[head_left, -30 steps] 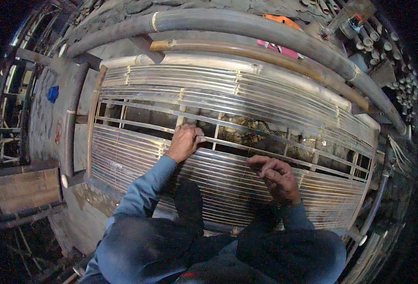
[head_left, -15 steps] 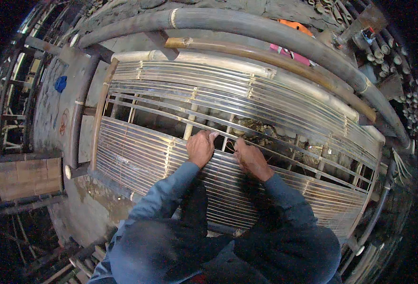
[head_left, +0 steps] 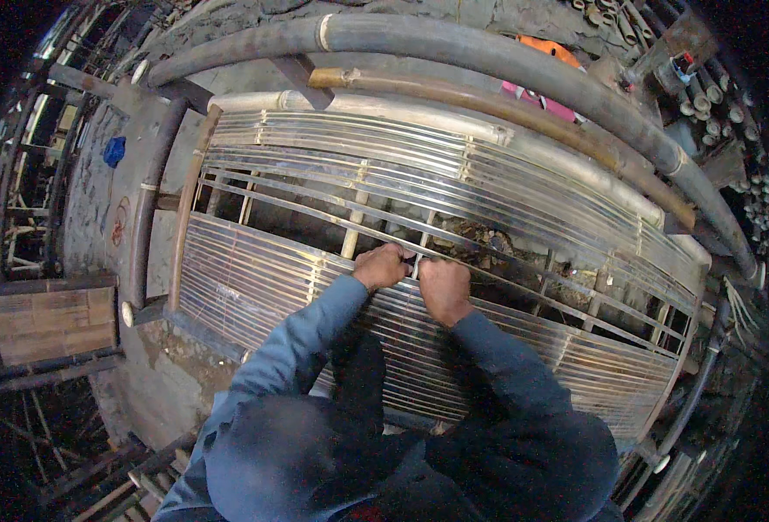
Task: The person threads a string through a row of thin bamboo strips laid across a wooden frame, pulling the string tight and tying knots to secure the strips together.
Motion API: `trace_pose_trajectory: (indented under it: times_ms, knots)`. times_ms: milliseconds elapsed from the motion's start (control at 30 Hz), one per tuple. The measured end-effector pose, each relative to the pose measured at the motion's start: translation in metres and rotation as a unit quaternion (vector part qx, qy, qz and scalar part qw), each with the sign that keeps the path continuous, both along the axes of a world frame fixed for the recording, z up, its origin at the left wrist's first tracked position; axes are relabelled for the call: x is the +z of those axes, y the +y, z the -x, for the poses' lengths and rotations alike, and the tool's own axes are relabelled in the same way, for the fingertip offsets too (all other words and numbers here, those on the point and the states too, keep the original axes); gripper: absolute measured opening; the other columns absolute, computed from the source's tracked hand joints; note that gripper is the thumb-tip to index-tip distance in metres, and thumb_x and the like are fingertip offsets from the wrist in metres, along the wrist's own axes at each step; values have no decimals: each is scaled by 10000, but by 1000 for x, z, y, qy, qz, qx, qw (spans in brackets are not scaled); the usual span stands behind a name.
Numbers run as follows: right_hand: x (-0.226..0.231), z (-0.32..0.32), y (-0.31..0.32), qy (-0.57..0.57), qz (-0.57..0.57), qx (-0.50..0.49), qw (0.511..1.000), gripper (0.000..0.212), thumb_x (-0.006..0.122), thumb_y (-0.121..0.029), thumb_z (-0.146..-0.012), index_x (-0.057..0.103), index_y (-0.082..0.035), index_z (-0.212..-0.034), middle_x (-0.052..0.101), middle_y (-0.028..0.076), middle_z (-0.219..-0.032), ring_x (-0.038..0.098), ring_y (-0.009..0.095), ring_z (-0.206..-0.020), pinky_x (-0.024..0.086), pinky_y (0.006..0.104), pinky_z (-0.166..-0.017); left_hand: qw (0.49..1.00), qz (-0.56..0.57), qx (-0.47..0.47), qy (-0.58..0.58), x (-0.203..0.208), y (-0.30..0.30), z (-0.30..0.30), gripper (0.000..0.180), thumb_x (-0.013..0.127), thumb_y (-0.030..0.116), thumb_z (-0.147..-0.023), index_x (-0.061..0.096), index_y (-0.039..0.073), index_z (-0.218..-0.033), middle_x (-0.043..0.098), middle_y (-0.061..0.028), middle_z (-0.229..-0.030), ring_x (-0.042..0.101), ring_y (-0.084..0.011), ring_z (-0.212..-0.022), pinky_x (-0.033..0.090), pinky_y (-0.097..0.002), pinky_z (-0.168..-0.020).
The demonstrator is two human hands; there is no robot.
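A bamboo bench frame with a seat of thin bamboo slats (head_left: 245, 270) fills the middle. My left hand (head_left: 382, 266) is closed at the edge of the near slats, thumb and fingertips pinched together. Close to its right, my right hand (head_left: 444, 290) is curled into a fist at the same edge. Between the hands a pale crosspiece shows. What the fingers grip is too small or hidden to make out. Just beyond the hands, single long slats (head_left: 315, 211) cross a gap with ground beneath. Cross struts (head_left: 355, 222) run under them.
A thick bamboo rail (head_left: 454, 39) curves along the far side, with a brown pole (head_left: 489, 103) below it. A woven panel (head_left: 52, 324) stands at the left. Cut bamboo pieces (head_left: 711, 96) are stacked at the far right. A blue object (head_left: 115, 151) lies on the ground.
My right hand has drawn in toward my left and rolled into a fist. My left hand has shifted slightly right. A thin loop seen by my right fingers no longer shows.
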State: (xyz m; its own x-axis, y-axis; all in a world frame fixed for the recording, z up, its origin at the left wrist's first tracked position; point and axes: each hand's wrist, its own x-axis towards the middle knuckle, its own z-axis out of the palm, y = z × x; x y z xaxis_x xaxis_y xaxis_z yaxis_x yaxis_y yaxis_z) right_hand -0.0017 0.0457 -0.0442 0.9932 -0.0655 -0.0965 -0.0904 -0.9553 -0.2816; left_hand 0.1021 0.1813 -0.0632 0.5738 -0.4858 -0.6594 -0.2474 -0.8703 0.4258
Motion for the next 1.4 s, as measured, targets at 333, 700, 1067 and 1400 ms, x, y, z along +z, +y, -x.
trace_pose_trajectory:
  times_ms: [333,700,1067,1400]
  knots:
    - [-3,6,-4,-57,-161,-84,982,74,664,-91,-812,682,-33,-855,710,171,-758,710,337,-698,561,417,-650,999,47,17,-18,-7,-1,-4,210,698,204,-790,798,200,-975,740,-147,-1036,706,-333,-992,555,-420,-871]
    - [11,22,-20,65,-765,-356,534,303,705,4,-836,610,2,-1123,706,123,-985,714,222,-865,572,338,-730,875,337,327,118,17,20,-4,193,652,146,-972,697,-1,-855,661,-33,-799,571,-123,-785,460,-303,-700]
    - [-9,6,1,-27,-715,-147,683,667,545,156,-846,387,54,-1486,575,196,-1350,549,328,-1309,612,373,-776,892,333,186,240,50,30,2,100,645,69,-927,710,-3,-902,700,-49,-846,595,-116,-767,479,-271,-726]
    - [67,51,-28,-86,-468,-190,859,526,743,-63,-859,559,5,-1348,723,94,-896,684,140,-820,521,295,-720,910,370,155,-108,59,37,4,243,700,166,-922,673,26,-1118,637,-29,-869,579,-145,-795,486,-302,-759]
